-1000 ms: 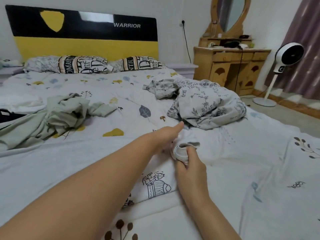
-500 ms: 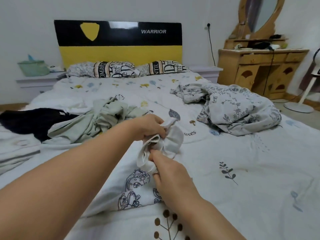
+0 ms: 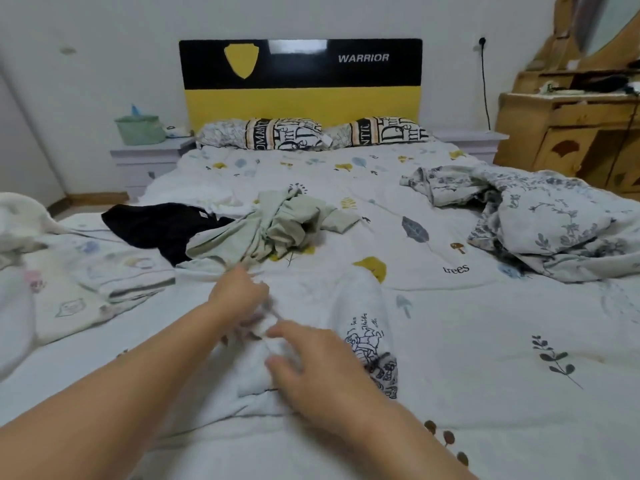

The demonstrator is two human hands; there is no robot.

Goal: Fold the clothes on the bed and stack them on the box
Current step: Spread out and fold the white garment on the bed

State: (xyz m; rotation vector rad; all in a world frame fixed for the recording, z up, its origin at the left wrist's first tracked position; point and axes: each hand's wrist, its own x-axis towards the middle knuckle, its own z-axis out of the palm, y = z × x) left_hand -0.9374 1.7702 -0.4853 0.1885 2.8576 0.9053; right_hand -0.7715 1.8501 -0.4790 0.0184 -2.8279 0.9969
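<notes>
Two bare forearms reach in from the near edge over the bed (image 3: 485,341), and both hands meet on one white garment (image 3: 363,306) with a dark cartoon print, which lies spread on the sheet directly in front of the person. The right hand (image 3: 311,372) sits nearest, palm down on the bunched cloth with its thumb and forefinger drawn toward a fold; the blur makes it impossible to tell whether they actually pinch it. The left hand (image 3: 239,299) is just beyond, fingers curled around a gathered bit of the same white fabric, smeared by motion. To the left, near the bed's edge, lies one flat pile of pale printed cloth (image 3: 104,271), already folded, with more white fabric bunched at the far left border. Farther out, in the middle of the bed, are two loose garments touching each other: one pale green garment (image 3: 277,226) in a crumpled heap, and one black garment (image 3: 159,226) partly under its left side. On the right side of the bed is one rumpled floral quilt (image 3: 536,220), grey on white, well apart from the clothes. At the head of the bed are two pillows (image 3: 311,133) side by side, both with black lettering. Behind them rises one black and yellow headboard (image 3: 301,81) marked WARRIOR. One nightstand (image 3: 149,154) on the left carries a green container (image 3: 140,128); one wooden dresser (image 3: 571,133) with a mirror stands at the far right.
</notes>
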